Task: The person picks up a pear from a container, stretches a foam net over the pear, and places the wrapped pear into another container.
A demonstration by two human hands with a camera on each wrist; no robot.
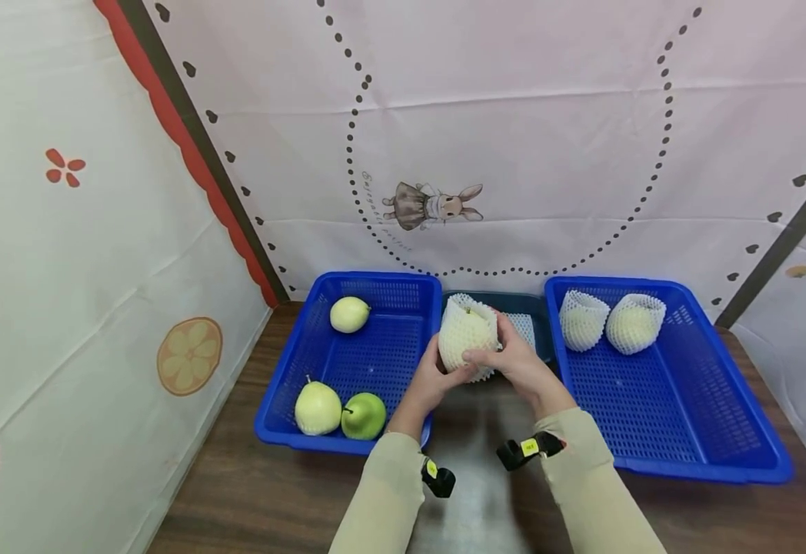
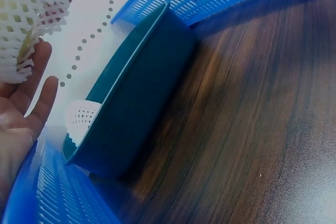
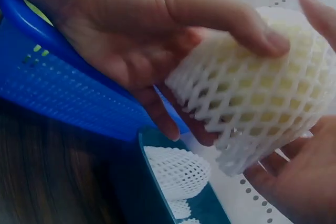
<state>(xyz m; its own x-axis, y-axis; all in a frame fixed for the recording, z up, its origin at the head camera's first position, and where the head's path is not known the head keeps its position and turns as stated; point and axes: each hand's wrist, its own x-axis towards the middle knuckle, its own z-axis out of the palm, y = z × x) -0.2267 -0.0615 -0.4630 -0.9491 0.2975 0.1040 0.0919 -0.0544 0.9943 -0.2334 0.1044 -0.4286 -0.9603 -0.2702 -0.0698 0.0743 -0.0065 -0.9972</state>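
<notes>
A pale yellow pear [image 1: 471, 331] sits inside a white foam net sleeve [image 1: 453, 350], held up between both hands over the front of the dark green tray [image 1: 543, 327]. My left hand [image 1: 434, 381] grips it from the left and below; in the right wrist view its thumb [image 3: 257, 32] lies across the net. From the right, my right hand [image 1: 519, 363] holds the pear's side, its thumb toward the front. In the right wrist view the net's open, ragged edge [image 3: 197, 103] points toward the left hand's palm. More foam nets [image 3: 178, 171] lie in the tray.
The left blue basket [image 1: 285, 369] holds a pale pear [image 1: 350, 315] at the back, another pale pear [image 1: 318, 408] and a green pear [image 1: 364, 416] in front. The right blue basket [image 1: 680, 469] has two netted pears [image 1: 583, 319] at its back. A printed cloth [image 1: 548, 154] hangs behind.
</notes>
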